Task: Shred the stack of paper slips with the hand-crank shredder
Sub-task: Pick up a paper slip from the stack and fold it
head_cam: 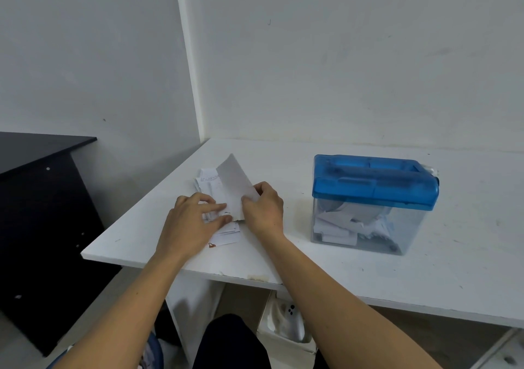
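Note:
A stack of white paper slips (224, 234) lies near the left end of the white table (368, 278). My left hand (192, 221) rests on the stack, its fingers pinching the lower left edge of one slip (234, 181). My right hand (265, 210) pinches the right edge of that same slip, which stands tilted up off the stack. The hand-crank shredder (374, 183) sits to the right, apart from both hands: a blue lid on a clear bin (363, 232) holding shredded white paper. Its crank is not clearly visible.
White walls meet in a corner behind the table. A dark desk (42, 198) stands to the left, lower and apart. Under the table are a white bag (286, 323) and my dark-clothed knee (229, 340).

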Tool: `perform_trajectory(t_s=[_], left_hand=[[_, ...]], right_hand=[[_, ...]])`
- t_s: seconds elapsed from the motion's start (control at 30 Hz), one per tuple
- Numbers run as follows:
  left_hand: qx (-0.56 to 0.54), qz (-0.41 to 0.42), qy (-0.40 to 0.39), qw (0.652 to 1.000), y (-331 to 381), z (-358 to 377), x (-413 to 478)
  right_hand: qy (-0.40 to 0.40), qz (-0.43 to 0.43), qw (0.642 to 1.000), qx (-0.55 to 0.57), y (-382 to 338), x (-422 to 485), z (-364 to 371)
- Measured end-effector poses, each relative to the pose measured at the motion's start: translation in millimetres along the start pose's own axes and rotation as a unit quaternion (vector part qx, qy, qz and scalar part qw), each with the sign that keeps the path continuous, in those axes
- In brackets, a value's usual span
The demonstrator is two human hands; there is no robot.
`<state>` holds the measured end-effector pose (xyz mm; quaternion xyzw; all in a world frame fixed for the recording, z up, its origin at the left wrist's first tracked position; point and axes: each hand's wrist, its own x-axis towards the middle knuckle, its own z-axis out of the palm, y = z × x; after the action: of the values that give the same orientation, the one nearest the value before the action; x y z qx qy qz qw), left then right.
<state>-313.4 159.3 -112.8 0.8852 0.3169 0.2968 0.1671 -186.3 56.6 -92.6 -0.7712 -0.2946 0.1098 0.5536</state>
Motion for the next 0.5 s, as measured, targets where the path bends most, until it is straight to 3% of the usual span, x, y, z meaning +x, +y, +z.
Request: perform_trajectory(t_s=[0.2, 0.5], left_hand=[[-0.009, 0.049, 0.014, 0.999, 1, 0, -1], [-0.138, 0.06, 0.058, 0.987, 12, -10, -11]], right_hand=[[0.003, 0.017, 1.0, 0.002, -2, -1, 0], [-0.007, 0.036, 0.999, 0.01, -8, -6, -4]])
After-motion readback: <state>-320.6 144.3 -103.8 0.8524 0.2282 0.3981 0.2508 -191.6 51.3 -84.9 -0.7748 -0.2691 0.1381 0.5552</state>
